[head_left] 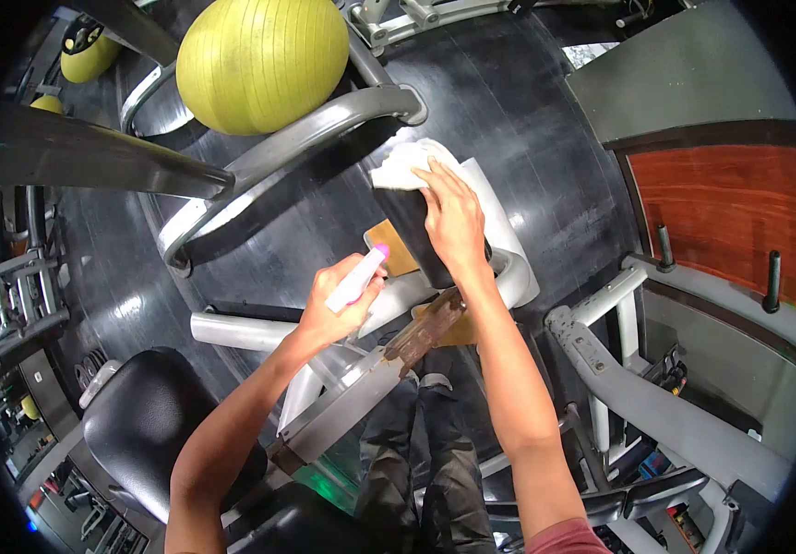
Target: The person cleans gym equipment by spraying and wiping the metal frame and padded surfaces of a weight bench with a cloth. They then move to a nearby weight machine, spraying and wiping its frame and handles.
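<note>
My left hand (341,300) is closed around a white spray bottle (357,279) with a pink top, held above the grey machine frame. Farther forward and to the right, my right hand (453,214) presses a white cloth (407,166) against the upper end of a black pad (409,226). The pad's lower part runs down between my two hands. A yellowish-brown plate (392,247) shows just beyond the bottle. Below my hands, a grey beam (347,406) with a worn brown end slants across.
A large yellow-green ball (264,65) rests at a curved grey frame (269,166) at the upper left. A black padded seat (149,425) is at the lower left. Grey machine bars (675,406) and a reddish-brown panel (721,217) stand on the right.
</note>
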{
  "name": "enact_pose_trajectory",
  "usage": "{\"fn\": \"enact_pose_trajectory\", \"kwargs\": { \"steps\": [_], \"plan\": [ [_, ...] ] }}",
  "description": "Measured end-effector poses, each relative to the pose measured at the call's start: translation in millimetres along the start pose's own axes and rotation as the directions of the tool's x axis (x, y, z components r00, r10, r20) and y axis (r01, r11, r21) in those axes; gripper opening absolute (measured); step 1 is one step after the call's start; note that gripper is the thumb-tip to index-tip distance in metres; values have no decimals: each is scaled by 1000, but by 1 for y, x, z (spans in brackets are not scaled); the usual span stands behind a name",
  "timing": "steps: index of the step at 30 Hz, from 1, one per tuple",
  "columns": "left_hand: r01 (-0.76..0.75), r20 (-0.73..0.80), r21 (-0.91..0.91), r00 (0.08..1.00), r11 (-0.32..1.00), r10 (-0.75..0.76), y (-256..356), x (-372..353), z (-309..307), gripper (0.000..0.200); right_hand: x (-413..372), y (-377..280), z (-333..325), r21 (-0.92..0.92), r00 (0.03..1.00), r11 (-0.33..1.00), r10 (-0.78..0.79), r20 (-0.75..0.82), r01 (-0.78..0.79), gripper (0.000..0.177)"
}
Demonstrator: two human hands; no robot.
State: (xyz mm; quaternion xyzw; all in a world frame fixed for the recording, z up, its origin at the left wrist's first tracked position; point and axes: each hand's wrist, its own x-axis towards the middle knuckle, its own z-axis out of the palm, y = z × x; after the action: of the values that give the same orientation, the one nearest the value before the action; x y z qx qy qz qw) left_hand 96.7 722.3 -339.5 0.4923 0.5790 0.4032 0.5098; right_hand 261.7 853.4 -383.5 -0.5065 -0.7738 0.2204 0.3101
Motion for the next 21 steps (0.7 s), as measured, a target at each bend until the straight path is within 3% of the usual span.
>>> {"fn": "enact_pose_trajectory", "kwargs": {
  "steps": [7,9,11,13,15,17,19,21],
  "plan": [
    [44,-12,-38,999,998,-44,-2,-2,1,8,-103,28,-89,-93,979,992,101,179,-86,39],
    [40,1,-49,999,998,-40,-2,-3,6,8,-119,41,-105,-37,965,984,176,195,-172,30],
    [23,21,-9,1000,1000,-23,-2,-4,7,8,-127,52,-112,62,816,823,546,192,-565,20],
    [23,31,-9,999,1000,-23,1,-5,9,8,-110,57,-106,91,794,794,606,-36,-602,26],
    [18,34,-3,999,1000,-18,1,-5,9,8,-85,58,-91,233,774,787,611,-168,-571,30],
    [15,35,-3,999,1000,-15,0,-6,9,8,-71,75,-66,162,878,874,473,-73,-457,31],
    [17,43,44,999,999,-19,-2,-6,8,8,-62,86,-43,80,819,828,528,224,-555,31],
    [25,40,33,999,999,-27,-2,-7,8,8,-62,73,-44,58,773,779,604,191,-624,31]
  ]
}}
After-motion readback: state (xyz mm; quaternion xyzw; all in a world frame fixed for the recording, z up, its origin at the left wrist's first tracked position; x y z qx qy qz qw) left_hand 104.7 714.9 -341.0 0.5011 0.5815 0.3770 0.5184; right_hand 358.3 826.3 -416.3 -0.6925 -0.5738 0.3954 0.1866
